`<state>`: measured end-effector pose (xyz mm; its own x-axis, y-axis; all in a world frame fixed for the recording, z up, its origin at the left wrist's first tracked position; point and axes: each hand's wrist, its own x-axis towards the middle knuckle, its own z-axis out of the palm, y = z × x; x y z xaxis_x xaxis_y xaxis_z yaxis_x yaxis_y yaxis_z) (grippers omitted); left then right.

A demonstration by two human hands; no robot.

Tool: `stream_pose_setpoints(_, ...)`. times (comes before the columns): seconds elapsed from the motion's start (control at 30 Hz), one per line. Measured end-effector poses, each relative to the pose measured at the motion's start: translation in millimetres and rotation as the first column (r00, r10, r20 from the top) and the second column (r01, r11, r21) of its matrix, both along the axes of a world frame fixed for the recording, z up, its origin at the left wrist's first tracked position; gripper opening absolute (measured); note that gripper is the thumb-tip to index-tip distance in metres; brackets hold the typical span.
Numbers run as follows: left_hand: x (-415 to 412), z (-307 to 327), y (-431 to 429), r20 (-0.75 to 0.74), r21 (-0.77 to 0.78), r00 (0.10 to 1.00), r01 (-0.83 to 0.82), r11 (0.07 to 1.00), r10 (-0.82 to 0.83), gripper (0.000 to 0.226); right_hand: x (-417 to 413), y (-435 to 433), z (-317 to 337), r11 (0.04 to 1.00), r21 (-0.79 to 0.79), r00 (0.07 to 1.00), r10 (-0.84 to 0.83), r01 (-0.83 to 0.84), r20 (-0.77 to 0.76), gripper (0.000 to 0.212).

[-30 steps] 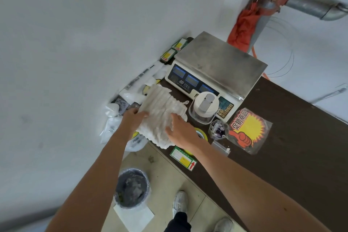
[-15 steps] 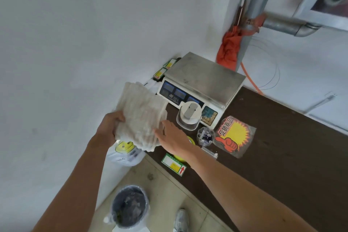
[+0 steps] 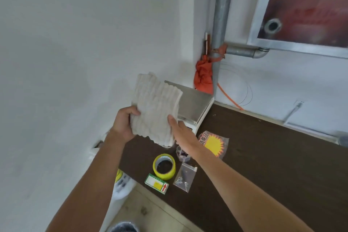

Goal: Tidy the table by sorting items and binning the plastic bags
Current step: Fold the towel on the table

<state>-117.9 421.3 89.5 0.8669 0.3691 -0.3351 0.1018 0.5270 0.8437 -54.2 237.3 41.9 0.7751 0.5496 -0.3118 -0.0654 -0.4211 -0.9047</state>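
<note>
Both hands hold a white ribbed stack of folded material [image 3: 155, 108] up in the air, in front of the steel-topped scale [image 3: 194, 102]. My left hand [image 3: 124, 123] grips its left edge with fingers curled round it. My right hand [image 3: 180, 132] holds its lower right edge, thumb on the front. On the dark brown table [image 3: 263, 156] below lie a yellow tape roll [image 3: 164, 166], a green and white box [image 3: 156, 183], a clear zip bag of small screws [image 3: 185, 176] and a clear bag with a red and yellow starburst label [image 3: 214, 144].
A bin with a dark liner [image 3: 124, 227] stands on the floor below the table edge. A white plastic bag with a yellow print [image 3: 122, 182] hangs at the table's left end by the wall. An orange cloth [image 3: 204, 75] and a steel pipe [image 3: 222, 15] fill the corner behind the scale.
Both hands have lifted the white ribbed stack off the table to above the scale's front. The tape roll and zip bag it covered now show.
</note>
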Motion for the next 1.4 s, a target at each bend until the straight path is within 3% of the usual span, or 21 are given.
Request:
stream_pose_setpoints(0.13,36.5,12.4,-43.6,0.041,0.005,0.989,0.139,0.99,-0.139,0.053,26.5,-39.2,5.2,0.97,0.174,0.983,-0.152,0.169,-0.106,0.088)
stream_pose_setpoints(0.27,66.9,8.2,-93.0,-0.011,0.038,0.958,0.285,0.958,-0.285,0.053,44.2,-96.7,-0.3,0.892,0.258,0.92,-0.319,0.372,-0.226,0.097)
stream_pose_setpoints(0.43,85.8,-14.9,-163.1,-0.175,0.098,0.871,0.478,0.873,-0.458,0.041,44.1,-181.9,-9.1,0.731,0.264,0.773,-0.553,0.629,-0.312,0.069)
stream_pose_setpoints(0.53,88.5,-34.4,-200.5,-0.238,0.171,0.803,0.589,0.79,-0.547,0.043,37.1,-229.1,-28.9,0.664,0.204,0.687,-0.635,0.719,-0.354,0.077)
stream_pose_setpoints(0.63,87.2,-54.3,-237.6,-0.278,0.184,0.747,0.658,0.73,-0.604,0.056,24.7,-268.4,-55.3,0.619,0.187,0.63,-0.647,0.763,-0.429,0.103)
stream_pose_setpoints(0.7,85.0,-65.1,-261.8,-0.318,0.169,0.714,0.689,0.704,-0.623,0.059,13.8,-288.8,-70.1,0.628,0.188,0.628,-0.612,0.755,-0.48,0.107)
stream_pose_setpoints(0.83,78.1,-85.8,-296.0,-0.369,0.117,0.605,0.783,0.611,-0.705,0.065,-16.5,-318.8,-85.9,0.67,0.173,0.623,-0.519,0.722,-0.585,0.082)
stream_pose_setpoints(0.9,73.4,-94.0,-306.9,-0.413,0.106,0.518,0.844,0.526,-0.749,0.05,-26.3,-333.2,-95.8,0.665,0.18,0.603,-0.486,0.725,-0.633,0.069)
stream_pose_setpoints(1.1,68.0,-122.7,-321.6,-0.496,0.124,0.566,0.796,0.592,-0.658,0.071,-29.6,-359.8,-110.9,0.648,0.128,0.602,-0.591,0.751,-0.537,0.057)
stream_pose_setpoints(1.3,62.4,-140.1,-335.6,-0.624,0.339,0.619,0.764,0.549,-0.477,0.056,-17.7,-363.3,-135.5,0.645,-0.017,0.595,-0.715,0.764,-0.368,0.056)
stream_pose_setpoints(1.4,54.1,-149.6,-341.1,-0.681,0.417,0.622,0.764,0.493,-0.387,0.062,-18.6,-362.5,-159.0,0.703,-0.184,0.633,-0.703,0.687,-0.324,0.071)
